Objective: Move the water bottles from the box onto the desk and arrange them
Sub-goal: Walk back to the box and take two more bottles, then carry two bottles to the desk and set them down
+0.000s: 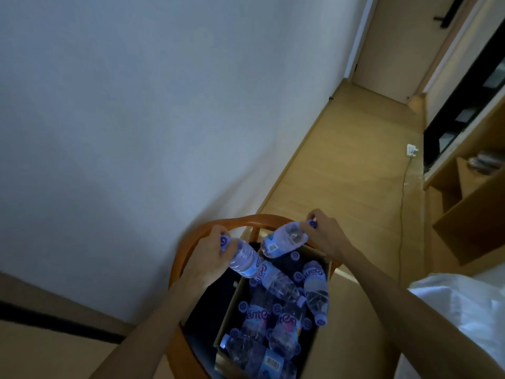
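Bottles are being lifted from the box [232, 310], at 6 o'clock on a chair [191, 242]. One bottle [243, 259] is gripped by the left hand [211, 254], another bottle [284, 239] by the right hand [326, 233], each near its cap. Carrying to the tabletop, not visible, is judged next.

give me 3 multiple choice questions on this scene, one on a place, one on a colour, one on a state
1. Where does the cardboard box stand?
A. on the chair
B. on the floor
C. on a shelf

2. What colour are the bottle caps?
A. red
B. purple-blue
C. green

3. What are the hands doing?
A. both empty
B. one holds a bottle
C. each holds a bottle

Key: 1 A, the chair's curved back rises behind the box. 2 B, all visible caps are purple-blue. 3 C, the left hand grips one bottle and the right hand another bottle.
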A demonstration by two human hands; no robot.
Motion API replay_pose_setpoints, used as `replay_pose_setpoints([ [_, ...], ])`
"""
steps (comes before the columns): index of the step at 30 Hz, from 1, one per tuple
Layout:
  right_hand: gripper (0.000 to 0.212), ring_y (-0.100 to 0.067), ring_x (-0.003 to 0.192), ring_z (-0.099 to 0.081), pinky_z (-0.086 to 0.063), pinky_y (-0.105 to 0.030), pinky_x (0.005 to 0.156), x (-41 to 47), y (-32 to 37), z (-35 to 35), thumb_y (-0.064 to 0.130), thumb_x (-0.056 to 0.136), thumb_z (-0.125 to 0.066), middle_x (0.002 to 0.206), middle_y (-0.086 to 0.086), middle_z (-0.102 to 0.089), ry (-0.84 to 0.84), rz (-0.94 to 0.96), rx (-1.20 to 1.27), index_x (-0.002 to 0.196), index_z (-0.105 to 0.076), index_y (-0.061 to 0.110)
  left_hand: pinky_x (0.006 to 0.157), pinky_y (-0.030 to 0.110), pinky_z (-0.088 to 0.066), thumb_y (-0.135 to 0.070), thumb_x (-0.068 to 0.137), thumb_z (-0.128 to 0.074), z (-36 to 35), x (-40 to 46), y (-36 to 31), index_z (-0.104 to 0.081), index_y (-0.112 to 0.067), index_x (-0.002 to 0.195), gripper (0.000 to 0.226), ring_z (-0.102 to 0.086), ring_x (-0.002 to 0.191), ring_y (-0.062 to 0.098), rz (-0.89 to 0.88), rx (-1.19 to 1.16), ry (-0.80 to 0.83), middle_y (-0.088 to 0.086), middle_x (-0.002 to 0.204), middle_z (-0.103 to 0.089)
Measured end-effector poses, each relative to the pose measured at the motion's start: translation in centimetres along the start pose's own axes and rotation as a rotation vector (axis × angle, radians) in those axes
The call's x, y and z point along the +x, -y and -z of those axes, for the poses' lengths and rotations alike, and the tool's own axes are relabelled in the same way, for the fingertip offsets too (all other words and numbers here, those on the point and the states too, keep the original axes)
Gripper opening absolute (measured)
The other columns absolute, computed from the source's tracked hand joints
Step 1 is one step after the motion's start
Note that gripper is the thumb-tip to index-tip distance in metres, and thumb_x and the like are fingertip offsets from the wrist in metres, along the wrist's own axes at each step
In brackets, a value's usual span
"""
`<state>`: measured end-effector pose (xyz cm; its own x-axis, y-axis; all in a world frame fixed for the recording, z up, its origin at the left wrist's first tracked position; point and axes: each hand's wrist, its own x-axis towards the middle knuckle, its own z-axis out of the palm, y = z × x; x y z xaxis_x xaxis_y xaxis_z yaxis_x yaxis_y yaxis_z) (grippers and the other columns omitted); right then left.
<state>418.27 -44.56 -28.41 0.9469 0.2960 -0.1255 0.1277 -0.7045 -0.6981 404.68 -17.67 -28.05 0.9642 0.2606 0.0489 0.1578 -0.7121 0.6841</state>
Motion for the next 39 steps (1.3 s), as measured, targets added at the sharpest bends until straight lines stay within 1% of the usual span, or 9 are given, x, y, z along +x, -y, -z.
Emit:
replay_pose_setpoints([
  [5, 0.02, -0.018, 0.061, -0.054, -0.041, -0.034, 0.057, 0.0, 3.9, 0.6, 0.033, 0.092, -0.058, 0.072, -0.006, -0.062, -0.08, 0.037, 0.063, 0.093, -0.056, 0.013, 0.058, 0.031, -0.046, -0.048, 0.083, -0.045, 4.1, -0.5, -2.1, -0.046, -0.035, 0.088, 0.015, -0.057, 0.062, 0.014, -0.04, -0.067, -0.053, -0.005, 0.071, -0.06],
  [8, 0.018, -0.024, 0.076, -0.057, -0.044, -0.037, 0.07, 0.5, 5.7, 1.1, 0.032, 0.09, -0.058, 0.079, -0.004, -0.062, -0.09, 0.119, 0.096, 0.09, -0.057, 0.014, 0.052, 0.021, -0.043, -0.037, 0.087, -0.052, 6.1, -1.5, -3.2, -0.048, -0.029, 0.088, 0.009, -0.052, 0.053, 0.005, -0.029, -0.096, -0.145, -0.007, 0.065, -0.059],
  [12, 0.017, -0.021, 0.077, -0.06, -0.044, -0.033, 0.068, 1.0, 9.0, 1.5, 0.032, 0.09, -0.061, 0.081, -0.003, -0.064, -0.011, 0.313, 0.109, 0.094, -0.059, 0.016, 0.05, 0.011, -0.037, -0.018, 0.089, -0.059, 8.1, -5.0, -5.0, -0.055, -0.024, 0.089, 0.007, -0.051, 0.054, 0.003, -0.004, 0.001, -0.305, -0.011, 0.062, -0.055],
  [16, 0.012, -0.017, 0.07, -0.061, -0.046, -0.028, 0.064, 0.0, 13.2, 1.9, 0.032, 0.087, -0.063, 0.075, -0.002, -0.066, 0.061, 0.53, 0.125, 0.091, -0.061, 0.021, 0.059, 0.024, -0.048, -0.016, 0.09, -0.06, 10.3, -9.9, -7.1, -0.061, -0.023, 0.093, 0.008, -0.06, 0.065, 0.014, 0.079, 0.093, -0.431, -0.003, 0.076, -0.066],
  [19, 0.013, -0.003, 0.06, -0.058, -0.042, -0.014, 0.052, -2.1, 17.6, 1.7, 0.036, 0.085, -0.062, 0.067, 0.007, -0.063, 0.17, 0.726, 0.107, 0.087, -0.061, 0.024, 0.057, 0.017, -0.044, -0.016, 0.089, -0.061, 12.1, -14.3, -8.4, -0.064, -0.022, 0.091, 0.007, -0.055, 0.059, 0.009, 0.138, 0.184, -0.519, -0.003, 0.072, -0.064],
  [21, 0.012, -0.002, 0.059, -0.057, -0.042, -0.014, 0.052, -3.9, 20.8, 1.0, 0.035, 0.084, -0.063, 0.065, 0.009, -0.061, 0.25, 0.841, 0.085, 0.086, -0.063, 0.024, 0.053, 0.015, -0.04, -0.018, 0.087, -0.063, 13.3, -17.6, -9.3, -0.063, -0.023, 0.088, 0.006, -0.051, 0.056, 0.008, 0.21, 0.229, -0.58, -0.004, 0.067, -0.061],
  [29, 0.007, -0.002, 0.056, -0.054, -0.038, -0.012, 0.052, -16.7, 31.9, -4.6, 0.029, 0.082, -0.068, 0.064, 0.011, -0.064, 0.608, 1.278, 0.15, 0.08, -0.067, 0.023, 0.054, 0.014, -0.048, -0.04, 0.076, -0.058, 18.9, -32.8, -13.0, -0.059, -0.037, 0.086, 0.01, -0.061, 0.067, -0.001, 0.508, 0.306, -0.798, -0.019, 0.072, -0.066],
  [35, 0.018, 0.0, 0.055, -0.055, -0.04, -0.011, 0.049, -29.8, 39.7, -8.4, 0.045, 0.08, -0.068, 0.064, 0.015, -0.064, 0.763, 1.485, 0.18, 0.075, -0.062, 0.028, 0.068, 0.036, -0.056, -0.057, 0.068, -0.049, 22.0, -45.5, -16.0, -0.058, -0.039, 0.088, 0.028, -0.064, 0.072, 0.005, 0.743, 0.457, -1.015, -0.021, 0.078, -0.066],
  [39, 0.019, -0.004, 0.061, -0.06, -0.05, -0.024, 0.056, -39.2, 43.9, -10.5, 0.046, 0.078, -0.066, 0.066, 0.012, -0.066, 0.823, 1.595, 0.153, 0.075, -0.062, 0.027, 0.07, 0.036, -0.056, -0.054, 0.069, -0.051, 23.8, -54.6, -17.6, -0.061, -0.037, 0.088, 0.028, -0.064, 0.075, 0.008, 0.864, 0.523, -1.109, -0.016, 0.079, -0.067],
])
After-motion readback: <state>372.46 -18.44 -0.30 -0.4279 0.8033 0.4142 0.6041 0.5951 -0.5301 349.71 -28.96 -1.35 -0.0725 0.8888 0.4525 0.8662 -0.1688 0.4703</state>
